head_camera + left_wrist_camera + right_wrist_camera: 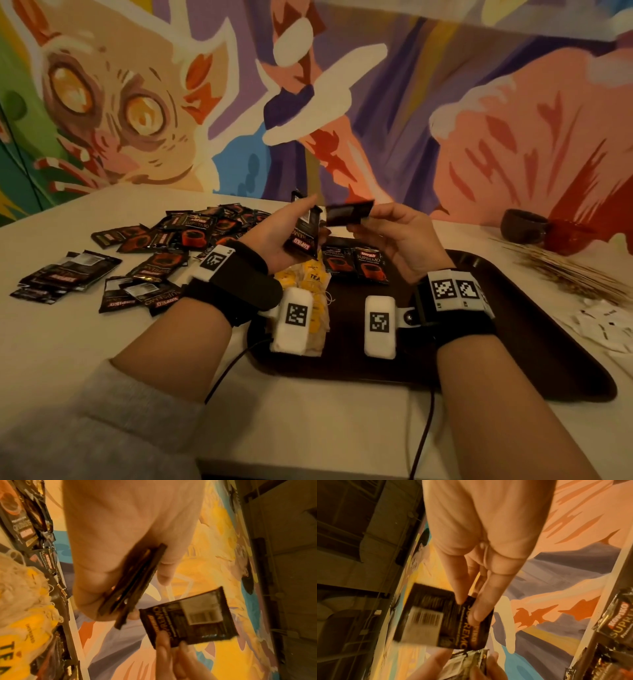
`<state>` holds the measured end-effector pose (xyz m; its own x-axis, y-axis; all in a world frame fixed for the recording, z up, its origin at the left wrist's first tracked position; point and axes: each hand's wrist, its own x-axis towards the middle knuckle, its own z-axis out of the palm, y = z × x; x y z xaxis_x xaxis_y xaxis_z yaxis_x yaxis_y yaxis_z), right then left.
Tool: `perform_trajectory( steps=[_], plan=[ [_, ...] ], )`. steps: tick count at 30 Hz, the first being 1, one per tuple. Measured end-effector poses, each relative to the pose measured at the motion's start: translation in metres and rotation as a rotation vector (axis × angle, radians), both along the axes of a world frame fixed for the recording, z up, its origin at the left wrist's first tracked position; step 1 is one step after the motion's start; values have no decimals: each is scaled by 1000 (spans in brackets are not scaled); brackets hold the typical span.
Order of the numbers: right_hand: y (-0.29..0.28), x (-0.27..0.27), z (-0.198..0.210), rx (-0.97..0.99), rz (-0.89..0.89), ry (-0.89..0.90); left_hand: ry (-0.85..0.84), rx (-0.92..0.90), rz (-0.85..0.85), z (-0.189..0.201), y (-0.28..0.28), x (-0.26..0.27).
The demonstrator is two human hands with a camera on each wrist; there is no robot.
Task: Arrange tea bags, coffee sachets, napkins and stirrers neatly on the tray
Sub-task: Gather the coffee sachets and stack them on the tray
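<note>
Mid coffee-sorting, the left hand (287, 236) gripped a sachet stack (305, 236) while the right hand (394, 236) pinched one sachet (349, 213), which seemingly needed squaring onto it.

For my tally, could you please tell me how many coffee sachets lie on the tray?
2: left sachet, right sachet, adjacent at tray's far edge; others may be hidden.

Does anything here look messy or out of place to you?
Yes. Most coffee sachets lie in a jumbled heap on the table, left of the tray, overlapping at all angles. On the tray, the tea bags sit in a loose pile. Stirrers are fanned out on the table's right side.
</note>
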<state>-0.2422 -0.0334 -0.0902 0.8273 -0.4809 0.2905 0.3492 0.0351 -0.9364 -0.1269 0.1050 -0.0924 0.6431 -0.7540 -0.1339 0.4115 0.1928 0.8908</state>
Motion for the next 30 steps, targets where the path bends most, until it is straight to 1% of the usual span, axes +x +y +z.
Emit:
perform_trajectory(
  steps=[3, 6, 9, 12, 15, 18, 20, 22, 25, 28, 30],
  plan=[
    [0, 0, -2, -67, 6, 5, -47, 49, -30, 3, 2, -3],
    [1, 0, -1, -81, 20, 18, -114, 92, 55, 2, 1, -2],
    [1, 1, -1, -78, -24, 38, -147, 110, 127, 2, 0, 0],
    [1, 2, -1, -215, -86, 199, -152, 114, 159, 1, -1, 0],
    [2, 5, -1, -270, -32, 351, -162, 130, 177, 0, -4, -1],
    [2, 9, -2, -260, -40, 366, -116, 106, 154, -1, -4, -1],
    [-1, 11, -4, -190, -109, 343, -48, 60, 143, -1, -4, 1],
    [-7, 13, -7, -118, -166, 362, 1, 46, 168, -1, -4, 5],
    [-16, 18, -12, -40, -234, 498, 35, 74, 159, -1, -5, 10],
    [-17, 21, -13, 10, -240, 620, 61, 115, 124, -1, -8, 12],
    [-19, 21, -17, -15, -256, 623, 72, 138, 95, 1, -10, 12]
  ],
)
